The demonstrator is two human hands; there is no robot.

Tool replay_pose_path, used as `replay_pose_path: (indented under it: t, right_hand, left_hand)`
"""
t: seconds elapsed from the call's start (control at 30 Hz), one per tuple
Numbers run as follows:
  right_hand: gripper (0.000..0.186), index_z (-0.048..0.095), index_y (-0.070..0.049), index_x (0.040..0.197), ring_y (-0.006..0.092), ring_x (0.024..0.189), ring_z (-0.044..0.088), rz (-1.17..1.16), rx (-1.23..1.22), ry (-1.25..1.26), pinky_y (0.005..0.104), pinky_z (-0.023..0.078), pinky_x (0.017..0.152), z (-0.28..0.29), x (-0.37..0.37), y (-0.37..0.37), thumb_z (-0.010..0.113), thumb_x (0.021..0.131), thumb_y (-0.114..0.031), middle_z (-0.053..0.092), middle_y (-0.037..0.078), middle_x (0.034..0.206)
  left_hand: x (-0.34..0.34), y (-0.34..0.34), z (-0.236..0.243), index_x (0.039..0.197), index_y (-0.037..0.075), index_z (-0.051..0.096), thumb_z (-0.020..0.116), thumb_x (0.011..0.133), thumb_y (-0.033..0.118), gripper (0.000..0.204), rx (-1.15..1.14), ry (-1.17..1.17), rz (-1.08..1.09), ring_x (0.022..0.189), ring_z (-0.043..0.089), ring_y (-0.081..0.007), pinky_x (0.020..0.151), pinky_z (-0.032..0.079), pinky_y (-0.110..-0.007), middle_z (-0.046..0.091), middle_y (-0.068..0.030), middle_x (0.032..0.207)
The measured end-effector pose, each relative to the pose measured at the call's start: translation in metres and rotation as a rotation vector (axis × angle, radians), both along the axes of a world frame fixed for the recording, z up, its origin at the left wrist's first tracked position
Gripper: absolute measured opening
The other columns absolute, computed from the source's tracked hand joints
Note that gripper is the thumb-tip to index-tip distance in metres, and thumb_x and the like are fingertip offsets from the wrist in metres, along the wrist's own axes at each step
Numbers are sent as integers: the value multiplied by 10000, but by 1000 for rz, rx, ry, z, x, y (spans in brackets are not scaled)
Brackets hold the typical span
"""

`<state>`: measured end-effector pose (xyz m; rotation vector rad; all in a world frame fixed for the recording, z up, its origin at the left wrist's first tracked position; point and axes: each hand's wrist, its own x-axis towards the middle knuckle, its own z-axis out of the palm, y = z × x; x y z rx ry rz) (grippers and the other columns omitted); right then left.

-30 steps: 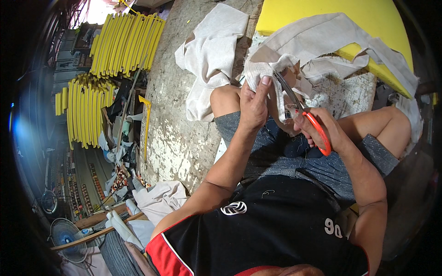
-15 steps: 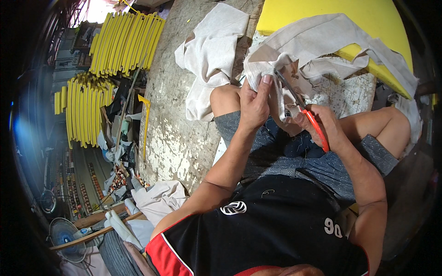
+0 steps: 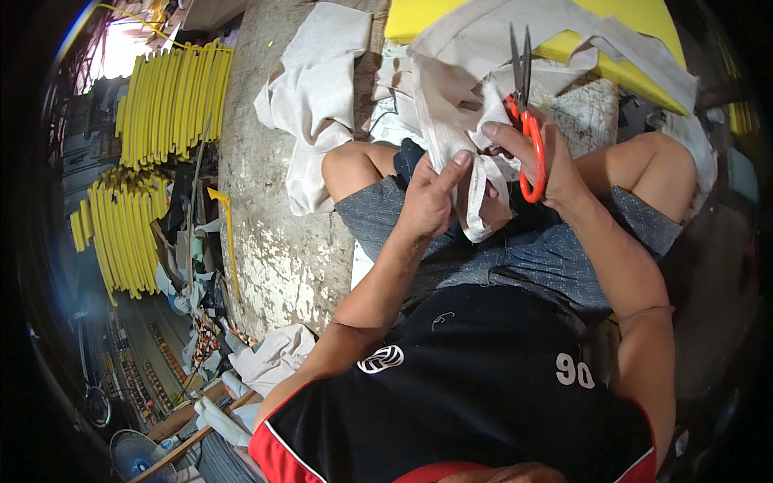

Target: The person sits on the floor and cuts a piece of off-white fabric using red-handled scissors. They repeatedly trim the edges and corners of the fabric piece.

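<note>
My left hand (image 3: 431,197) is closed on an off-white cloth strip (image 3: 443,113), whose loose folded end hangs over my lap. My right hand (image 3: 555,177) grips scissors with red handles (image 3: 531,185); their dark blades point upward, slightly apart. My right thumb is beside the bunched cloth; whether it pinches the cloth is unclear. The cloth runs up to a yellow foam slab (image 3: 644,60) in front of me. Another off-white cloth piece (image 3: 318,72) lies to the left on the worn board (image 3: 262,233).
Stacks of yellow tubular frames (image 3: 169,101) stand at the left, with a yellow angled piece (image 3: 229,241) on the board's edge. A fan (image 3: 133,455), wooden strips and heaped cloth scraps (image 3: 270,358) are at lower left. My bent legs (image 3: 656,177) surround the work.
The scissors have come out of the cloth and turned blades-up. My left hand has moved lower with the cloth, opening out the strip. The view has shifted slightly.
</note>
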<state>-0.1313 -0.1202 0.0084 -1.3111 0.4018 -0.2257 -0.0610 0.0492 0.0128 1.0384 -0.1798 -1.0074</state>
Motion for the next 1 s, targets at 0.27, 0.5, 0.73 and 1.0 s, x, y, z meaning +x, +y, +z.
replay_pose_path:
  t: [0.27, 0.5, 0.73, 1.0]
  right_hand:
    - [336, 595, 51, 1040, 99, 817, 536, -125, -26, 2, 243, 441, 749, -4, -1, -16, 694, 814, -177, 588, 31, 889]
    - [214, 623, 14, 959, 84, 744, 523, -127, -78, -18, 248, 435, 684, 8, -2, -18, 673, 835, -153, 584, 6, 809]
    - [323, 575, 17, 1079, 100, 851, 557, 42, -103, -4, 255, 468, 780, 5, -6, -12, 718, 828, -126, 594, 40, 949]
    - [284, 583, 28, 977, 95, 802, 519, -92, -157, -10, 247, 434, 731, 4, -4, -16, 709, 810, -163, 562, 22, 855]
  left_hand:
    - [-4, 5, -4, 951, 78, 552, 526, 1005, 308, 238, 184, 35, -13, 448, 455, -81, 397, 364, -208, 571, -23, 697]
    - [-3, 6, -9, 1089, 37, 576, 517, 1008, 308, 289, 88, 103, 22, 704, 607, -121, 632, 502, -255, 647, -54, 879]
    - [13, 3, -10, 1181, -48, 578, 570, 990, 278, 378, 58, 33, -43, 971, 639, -175, 887, 492, -337, 669, -99, 1042]
    - [8, -11, -5, 1048, 66, 604, 529, 1014, 286, 235, 145, -60, 92, 634, 566, -68, 532, 465, -224, 642, -14, 806]
